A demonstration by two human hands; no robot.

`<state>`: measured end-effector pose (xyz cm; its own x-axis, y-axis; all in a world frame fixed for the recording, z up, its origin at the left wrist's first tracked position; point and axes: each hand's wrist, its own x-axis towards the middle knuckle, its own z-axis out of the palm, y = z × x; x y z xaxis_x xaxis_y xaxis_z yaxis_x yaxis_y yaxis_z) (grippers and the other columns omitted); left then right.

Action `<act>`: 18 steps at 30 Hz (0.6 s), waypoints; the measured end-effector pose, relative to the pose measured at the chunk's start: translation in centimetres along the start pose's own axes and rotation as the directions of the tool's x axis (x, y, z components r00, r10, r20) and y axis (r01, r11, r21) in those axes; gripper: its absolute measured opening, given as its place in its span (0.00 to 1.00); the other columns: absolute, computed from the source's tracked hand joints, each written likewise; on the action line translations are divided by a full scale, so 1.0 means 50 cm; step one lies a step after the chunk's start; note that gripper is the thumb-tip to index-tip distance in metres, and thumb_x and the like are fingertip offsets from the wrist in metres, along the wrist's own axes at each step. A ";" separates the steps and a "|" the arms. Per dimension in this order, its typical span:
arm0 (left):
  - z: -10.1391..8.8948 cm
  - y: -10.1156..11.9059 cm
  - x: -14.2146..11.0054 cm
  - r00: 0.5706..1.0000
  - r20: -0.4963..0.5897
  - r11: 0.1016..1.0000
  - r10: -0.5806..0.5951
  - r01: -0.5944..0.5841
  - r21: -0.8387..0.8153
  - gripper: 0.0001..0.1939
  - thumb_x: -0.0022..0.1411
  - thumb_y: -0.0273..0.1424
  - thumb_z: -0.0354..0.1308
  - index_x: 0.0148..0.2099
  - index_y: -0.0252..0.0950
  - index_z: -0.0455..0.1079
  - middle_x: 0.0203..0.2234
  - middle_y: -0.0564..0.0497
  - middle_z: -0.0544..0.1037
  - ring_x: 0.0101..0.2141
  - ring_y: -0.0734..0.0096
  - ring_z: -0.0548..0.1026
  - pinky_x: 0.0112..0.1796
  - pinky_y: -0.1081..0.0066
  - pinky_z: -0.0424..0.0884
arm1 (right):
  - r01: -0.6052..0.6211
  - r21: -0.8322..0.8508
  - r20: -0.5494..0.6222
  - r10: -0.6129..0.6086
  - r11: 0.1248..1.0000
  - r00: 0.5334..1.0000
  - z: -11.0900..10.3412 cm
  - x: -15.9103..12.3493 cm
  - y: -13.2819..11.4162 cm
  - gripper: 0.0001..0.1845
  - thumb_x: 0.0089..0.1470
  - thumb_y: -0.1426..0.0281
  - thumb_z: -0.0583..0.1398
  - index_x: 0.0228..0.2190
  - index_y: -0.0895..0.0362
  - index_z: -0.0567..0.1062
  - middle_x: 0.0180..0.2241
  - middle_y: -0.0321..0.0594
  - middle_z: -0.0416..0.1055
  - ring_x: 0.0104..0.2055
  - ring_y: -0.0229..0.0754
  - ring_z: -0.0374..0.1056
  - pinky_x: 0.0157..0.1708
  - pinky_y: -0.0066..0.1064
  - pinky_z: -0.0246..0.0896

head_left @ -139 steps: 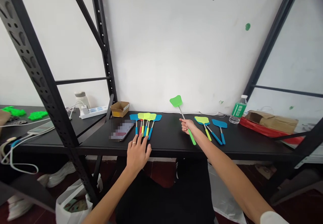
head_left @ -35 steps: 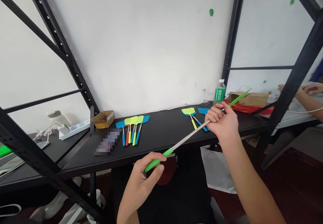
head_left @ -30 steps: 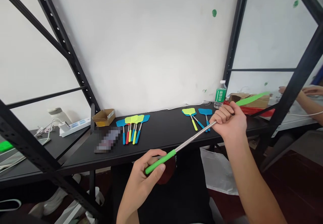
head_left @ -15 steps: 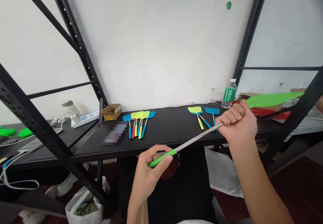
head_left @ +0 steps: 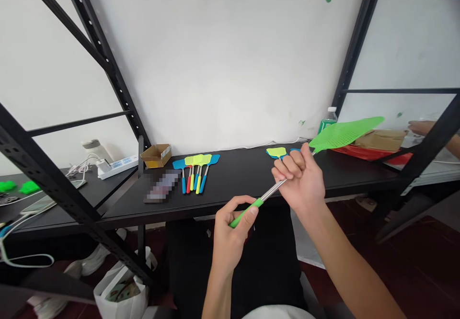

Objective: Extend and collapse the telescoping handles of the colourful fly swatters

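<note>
A green fly swatter [head_left: 347, 133] with a metal telescopic rod is held slantwise between my two hands, over the front edge of the black table. My left hand [head_left: 235, 228] is closed on its green handle, thumb along the top. Higher up, my right hand [head_left: 300, 177] has its fingers wrapped round the rod just below the mesh head. A short length of rod shows between the hands. Behind my right hand lie a yellow swatter [head_left: 276, 152] and blue ones, partly hidden. Several blue, yellow and red swatters [head_left: 196, 170] lie fanned out left of centre.
On the black table [head_left: 237, 175] are a small cardboard box [head_left: 156, 156] and a blurred flat item [head_left: 163, 186]. A water bottle [head_left: 327, 119] stands at the back right. Black metal posts [head_left: 104, 55] flank both sides. Another person's hand [head_left: 422, 127] is at far right.
My hands have come closer together and the visible rod has become shorter. My right hand and the swatter head moved left; my left hand shifted slightly right and up.
</note>
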<state>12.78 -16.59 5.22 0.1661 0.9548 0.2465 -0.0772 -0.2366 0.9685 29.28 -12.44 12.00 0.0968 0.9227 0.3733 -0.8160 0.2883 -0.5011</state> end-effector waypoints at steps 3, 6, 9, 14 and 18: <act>0.012 -0.008 0.001 0.999 -0.038 0.999 0.023 -0.024 -0.046 0.19 0.61 0.46 0.62 0.45 0.36 0.74 0.14 0.60 0.57 0.17 0.81 0.55 0.19 0.77 0.50 | -0.031 -0.052 0.037 0.033 0.998 0.999 0.009 -0.007 0.025 0.35 0.60 0.50 0.59 0.18 0.54 0.46 0.14 0.29 0.41 0.20 0.38 0.52 0.25 0.31 0.58; 0.016 -0.014 0.006 0.997 -0.071 0.996 0.031 -0.037 -0.082 0.18 0.62 0.45 0.62 0.45 0.35 0.74 0.14 0.60 0.58 0.17 0.82 0.54 0.19 0.77 0.50 | -0.073 -0.106 0.059 0.079 0.992 0.995 0.011 -0.013 0.045 0.35 0.59 0.47 0.58 0.17 0.54 0.47 0.13 0.31 0.43 0.22 0.39 0.54 0.27 0.33 0.59; 0.004 -0.018 0.013 0.997 -0.075 0.997 0.016 -0.022 -0.078 0.19 0.60 0.45 0.63 0.45 0.35 0.75 0.14 0.60 0.58 0.17 0.81 0.54 0.19 0.77 0.49 | -0.128 -0.154 0.080 0.142 0.980 0.987 0.002 -0.008 0.054 0.34 0.59 0.47 0.57 0.16 0.54 0.50 0.13 0.31 0.45 0.22 0.39 0.54 0.27 0.32 0.58; -0.044 -0.026 0.022 0.984 -0.175 0.989 0.047 -0.070 -0.127 0.18 0.60 0.43 0.64 0.44 0.33 0.75 0.13 0.61 0.55 0.17 0.81 0.52 0.21 0.75 0.52 | -0.118 -0.205 0.045 0.130 0.972 0.991 -0.025 0.022 0.042 0.15 0.57 0.56 0.63 0.26 0.53 0.70 0.20 0.33 0.63 0.27 0.39 0.63 0.31 0.31 0.61; -0.072 -0.029 0.020 0.989 -0.136 0.996 0.061 -0.069 -0.061 0.18 0.62 0.42 0.62 0.47 0.35 0.74 0.15 0.60 0.56 0.20 0.79 0.55 0.22 0.75 0.51 | -0.096 -0.280 -0.040 0.089 0.955 0.995 -0.050 0.043 0.020 0.16 0.52 0.60 0.65 0.40 0.54 0.76 0.39 0.41 0.77 0.37 0.41 0.70 0.34 0.30 0.64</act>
<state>9.51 -14.64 3.92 0.0257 0.9543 0.2977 -0.1480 -0.2909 0.9452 30.12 -9.53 10.35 0.0468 0.9541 0.2958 -0.6295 0.2581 -0.7329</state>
